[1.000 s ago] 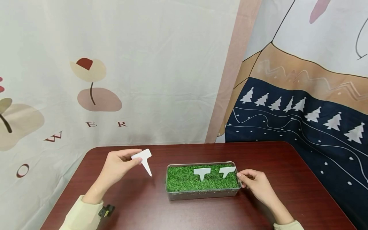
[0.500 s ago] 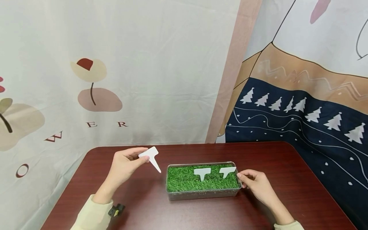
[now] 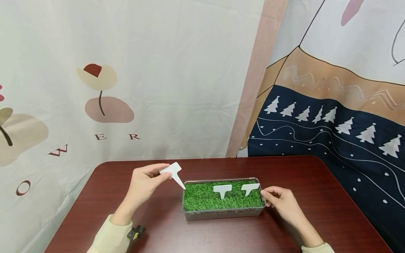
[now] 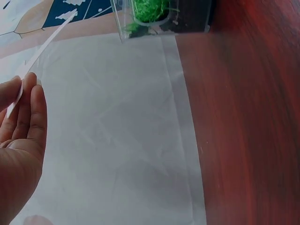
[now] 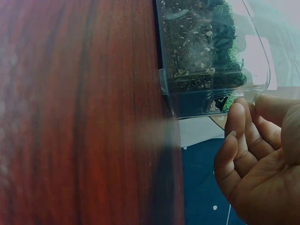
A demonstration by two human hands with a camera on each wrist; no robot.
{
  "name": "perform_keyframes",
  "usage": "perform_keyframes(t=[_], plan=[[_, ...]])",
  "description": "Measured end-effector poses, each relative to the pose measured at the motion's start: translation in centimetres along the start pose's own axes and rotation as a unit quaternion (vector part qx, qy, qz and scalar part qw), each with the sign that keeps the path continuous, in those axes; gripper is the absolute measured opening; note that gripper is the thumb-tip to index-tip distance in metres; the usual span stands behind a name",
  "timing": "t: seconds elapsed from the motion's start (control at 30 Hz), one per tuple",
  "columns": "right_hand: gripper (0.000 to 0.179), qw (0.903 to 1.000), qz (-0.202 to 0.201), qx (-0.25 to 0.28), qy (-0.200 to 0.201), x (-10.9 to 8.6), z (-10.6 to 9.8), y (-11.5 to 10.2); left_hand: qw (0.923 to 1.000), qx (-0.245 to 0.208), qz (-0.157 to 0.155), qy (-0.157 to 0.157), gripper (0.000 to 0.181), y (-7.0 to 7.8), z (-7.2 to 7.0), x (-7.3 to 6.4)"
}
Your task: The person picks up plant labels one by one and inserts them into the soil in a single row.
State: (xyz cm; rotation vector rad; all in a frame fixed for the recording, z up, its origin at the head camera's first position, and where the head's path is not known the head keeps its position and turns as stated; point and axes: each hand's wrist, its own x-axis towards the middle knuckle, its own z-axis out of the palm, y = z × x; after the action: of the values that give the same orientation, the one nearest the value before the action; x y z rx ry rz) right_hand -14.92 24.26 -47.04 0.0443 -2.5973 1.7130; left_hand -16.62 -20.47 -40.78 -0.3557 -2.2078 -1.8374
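My left hand (image 3: 143, 184) pinches a white T-shaped plant label (image 3: 172, 170) by its wide head, between thumb and fingers. The label's pointed stem slants down to the right, its tip overlapping the back-left corner of a clear plastic planter (image 3: 224, 213) in the head view. Green grass (image 3: 202, 196) fills the planter's top, with dark grainy soil (image 5: 187, 47) below it. Two more labels stand in the grass, one near the middle (image 3: 222, 189) and a tilted one at the right end (image 3: 249, 188). My right hand (image 3: 283, 203) pinches the planter's right-end rim.
The planter stands on a dark red-brown wooden table (image 3: 158, 228). Right behind the table's far edge hangs a pale printed curtain (image 3: 177, 88); a navy one with white trees (image 3: 316, 140) hangs at the right. A small black device (image 3: 136, 232) sits at my left wrist.
My left hand has moved right with the plant label, bringing its tip from beside the planter to the planter's back-left corner. The right hand and the planter have stayed still.
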Motion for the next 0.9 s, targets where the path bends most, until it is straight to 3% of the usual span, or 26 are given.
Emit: perform_keyframes(t=[0.23, 0.5, 0.9], plan=[[0.015, 1.0, -0.001, 0.001, -0.004, -0.1, -0.1, 0.0, 0.999, -0.042, 0.004, -0.014, 0.03, -0.1, 0.8, 0.1], [0.014, 1.0, -0.001, 0.003, -0.005, 0.0, -0.1, -0.2, 0.9986, -0.033, -0.02, -0.035, 0.03, -0.7, 2.1, -0.1], [0.015, 1.0, -0.002, -0.004, -0.004, -0.1, -0.2, 0.1, 0.9977, -0.012, -0.029, -0.06, 0.024, -1.7, 3.5, -0.6]])
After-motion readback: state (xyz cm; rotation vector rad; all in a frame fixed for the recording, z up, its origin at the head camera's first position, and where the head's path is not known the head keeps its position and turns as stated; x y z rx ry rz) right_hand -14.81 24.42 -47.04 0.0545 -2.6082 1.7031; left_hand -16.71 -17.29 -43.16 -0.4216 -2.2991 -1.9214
